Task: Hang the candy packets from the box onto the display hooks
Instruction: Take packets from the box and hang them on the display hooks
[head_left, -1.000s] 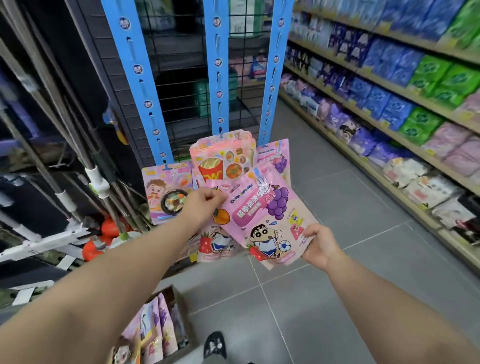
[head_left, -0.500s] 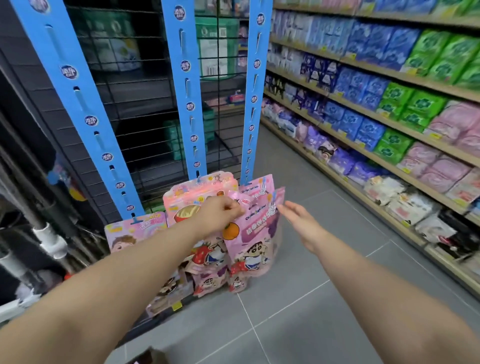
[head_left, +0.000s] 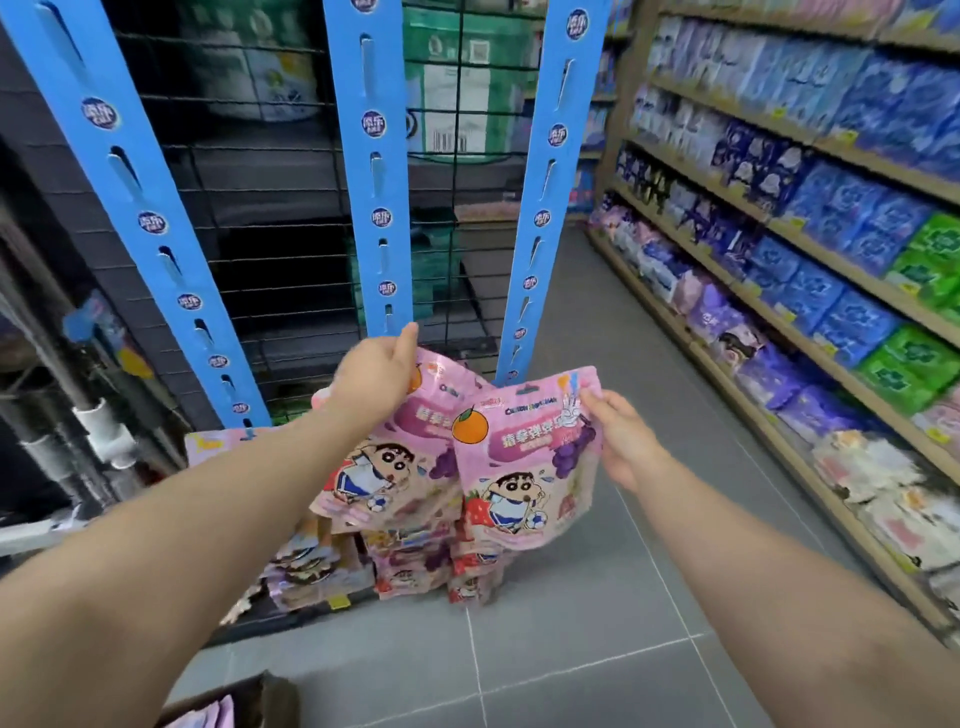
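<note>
Since half second earlier, right hand (head_left: 621, 447) closed on right edge of front candy packet (head_left: 524, 457) and drew it off stack. Left hand (head_left: 376, 371) gripped top of second packet (head_left: 400, 467) below middle blue strip (head_left: 374, 171). More packets (head_left: 415, 561) hung beneath. Box (head_left: 244, 701) sat at bottom left.
</note>
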